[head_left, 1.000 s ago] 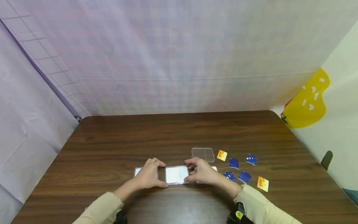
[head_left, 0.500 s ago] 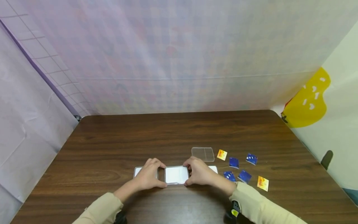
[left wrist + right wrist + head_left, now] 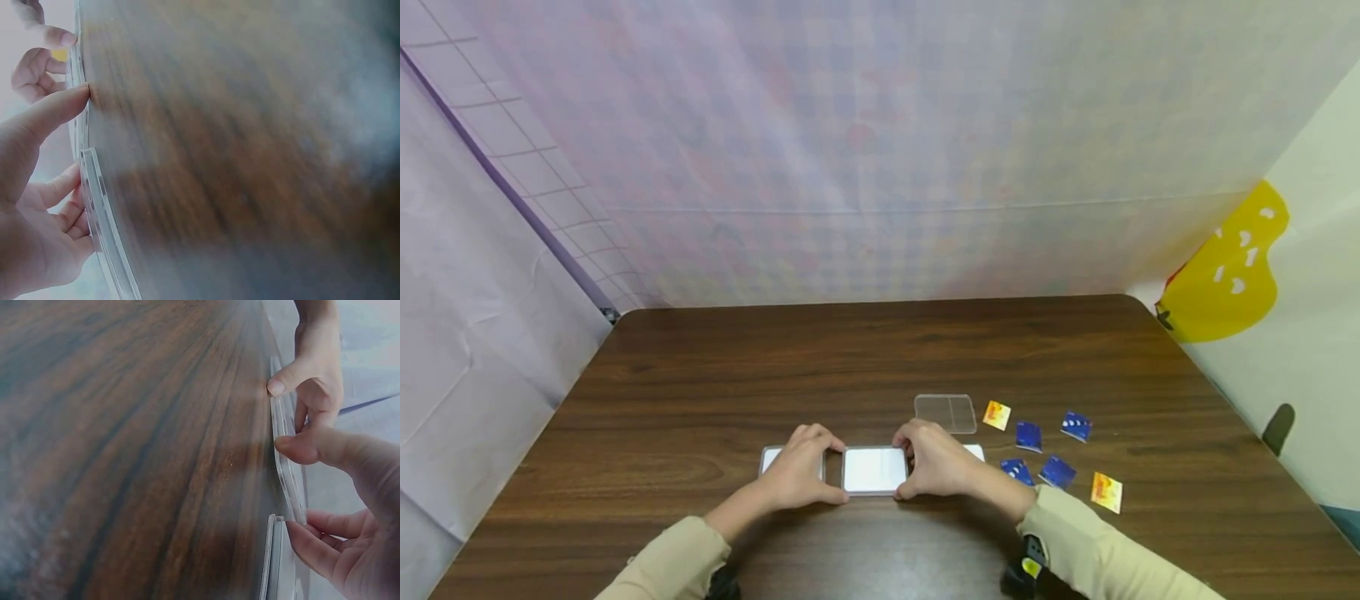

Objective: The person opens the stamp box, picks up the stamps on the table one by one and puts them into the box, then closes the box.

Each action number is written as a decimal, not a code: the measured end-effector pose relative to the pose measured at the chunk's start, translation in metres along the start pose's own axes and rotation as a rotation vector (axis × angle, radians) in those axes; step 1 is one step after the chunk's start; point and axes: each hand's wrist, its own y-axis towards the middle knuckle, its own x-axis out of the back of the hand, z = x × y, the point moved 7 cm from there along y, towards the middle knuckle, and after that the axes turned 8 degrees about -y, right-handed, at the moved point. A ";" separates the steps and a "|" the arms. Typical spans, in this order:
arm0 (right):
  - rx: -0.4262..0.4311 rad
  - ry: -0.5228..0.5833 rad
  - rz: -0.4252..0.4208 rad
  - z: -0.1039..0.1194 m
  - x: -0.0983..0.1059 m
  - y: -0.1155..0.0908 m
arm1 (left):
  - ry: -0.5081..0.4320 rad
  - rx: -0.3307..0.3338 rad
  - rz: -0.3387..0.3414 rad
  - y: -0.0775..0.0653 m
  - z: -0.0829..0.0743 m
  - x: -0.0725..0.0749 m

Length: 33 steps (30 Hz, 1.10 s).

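A flat clear plastic case (image 3: 875, 470) with a white inside lies in the middle of the near table, its long side running left to right. My left hand (image 3: 797, 472) holds its left end, thumb at the near corner and forefinger at the far one. The right hand (image 3: 937, 464) grips the right end likewise. Under the left hand a second case (image 3: 768, 457) with a white inside is partly hidden. Another white case (image 3: 976, 452) shows from behind the right hand. In the right wrist view, the right thumb (image 3: 297, 449) presses the near edge of the middle case (image 3: 284, 469).
A clear empty-looking lid (image 3: 944, 413) lies behind the right hand. To its right are several small blue packets (image 3: 1028, 436) and two yellow-orange ones, a far one (image 3: 997, 415) and a near one (image 3: 1107, 492). A patterned cloth (image 3: 865, 167) hangs behind the table.
My right hand has shifted slightly left and its fingers have closed in on the right end of the middle case. The case's white face looks brighter. The left hand stays in place.
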 end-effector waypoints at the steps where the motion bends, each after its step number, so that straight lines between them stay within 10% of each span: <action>1: 0.002 -0.001 0.002 0.000 0.000 0.000 | 0.001 0.000 0.001 0.000 0.000 0.000; 33: 0.053 0.105 -0.038 -0.005 0.013 -0.001 | 0.023 0.015 -0.013 0.000 0.001 0.000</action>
